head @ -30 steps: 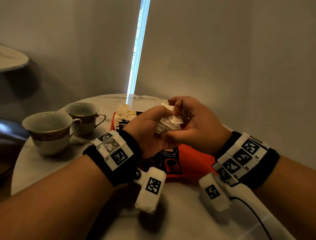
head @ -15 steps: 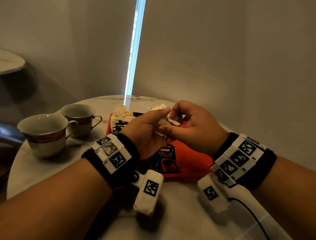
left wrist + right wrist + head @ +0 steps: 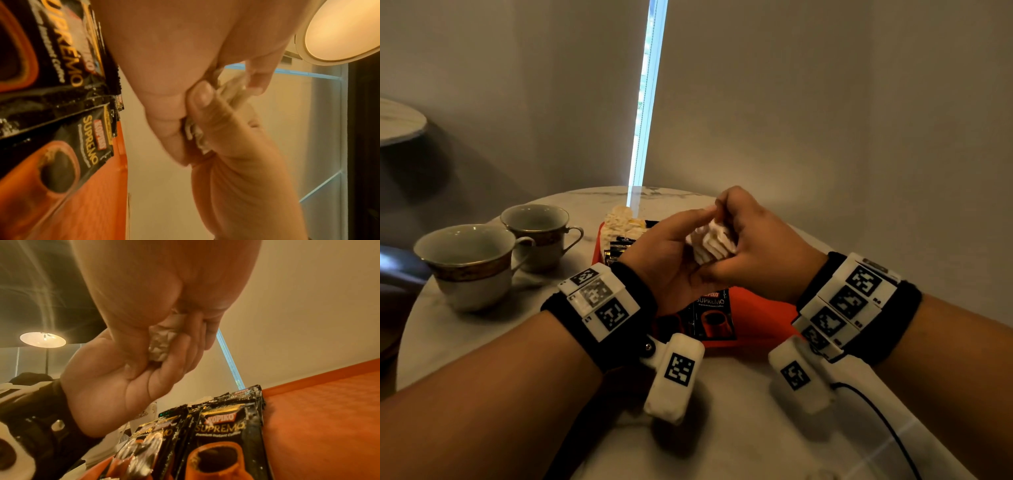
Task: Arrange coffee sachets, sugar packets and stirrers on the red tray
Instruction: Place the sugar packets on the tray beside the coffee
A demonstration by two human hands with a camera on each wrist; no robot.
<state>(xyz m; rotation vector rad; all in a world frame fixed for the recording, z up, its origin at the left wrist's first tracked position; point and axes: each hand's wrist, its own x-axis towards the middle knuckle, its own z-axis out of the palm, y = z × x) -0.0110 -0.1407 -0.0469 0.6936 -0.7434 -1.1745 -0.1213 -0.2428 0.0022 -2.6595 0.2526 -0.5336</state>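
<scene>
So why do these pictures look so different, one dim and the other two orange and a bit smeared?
Head view: dim room, lit mostly by a bright slit between the blinds; hands cast soft shadows on the marble table. Left wrist view: a glowing lamp tints everything orange, and the fingers holding the white packets are motion-blurred. Right wrist view: same warm cast, wide-angle stretch, coffee sachets fairly sharp.

Head view dim, greyish; bright daylight slit (image 3: 647, 96) between blinds streaks glare on the worktop (image 3: 592, 202). Soft shadows under cups. Wrist views warm orange cast from ceiling lamp (image 3: 42, 339), blown out; heavy wide-angle stretch at the edges, hands (image 3: 205, 104) motion-blurred, close skin unfocused.
</scene>
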